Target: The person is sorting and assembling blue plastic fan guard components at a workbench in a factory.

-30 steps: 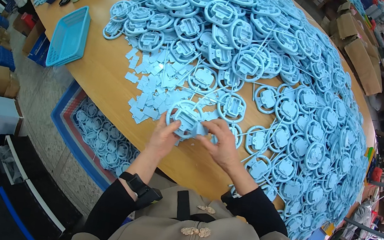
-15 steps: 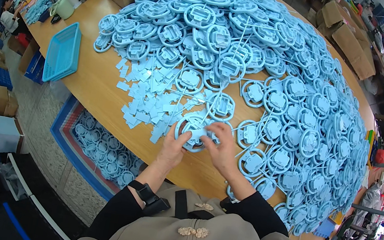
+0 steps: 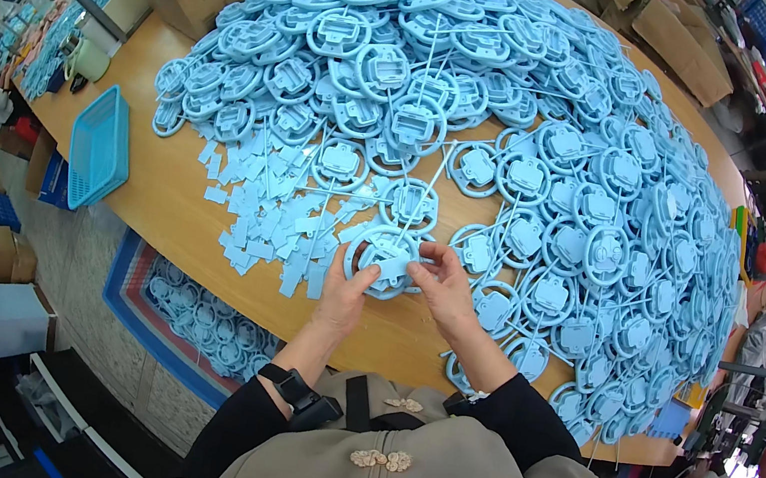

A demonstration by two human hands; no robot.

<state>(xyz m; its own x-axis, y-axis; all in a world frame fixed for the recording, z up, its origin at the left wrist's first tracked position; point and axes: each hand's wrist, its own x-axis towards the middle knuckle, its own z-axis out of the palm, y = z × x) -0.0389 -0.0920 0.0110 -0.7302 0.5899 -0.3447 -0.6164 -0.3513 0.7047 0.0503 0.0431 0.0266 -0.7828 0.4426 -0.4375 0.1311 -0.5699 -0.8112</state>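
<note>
Head view shows both hands together on one light blue ring-shaped plastic piece (image 3: 386,262), held just above the near edge of the wooden worktop (image 3: 173,224). The left hand (image 3: 343,295) grips the ring's lower rim; the right hand (image 3: 444,288) pinches the small rectangular plate in its centre. I judge the step in hand is breaking this plate free from the ring. The next move seems to need a firm twist while the rim is kept steady. Loose blue plates (image 3: 270,220) lie just left of the hands; a big heap of rings (image 3: 521,141) covers the worktop behind, and a blue basket (image 3: 101,146) stands well apart at left.
</note>
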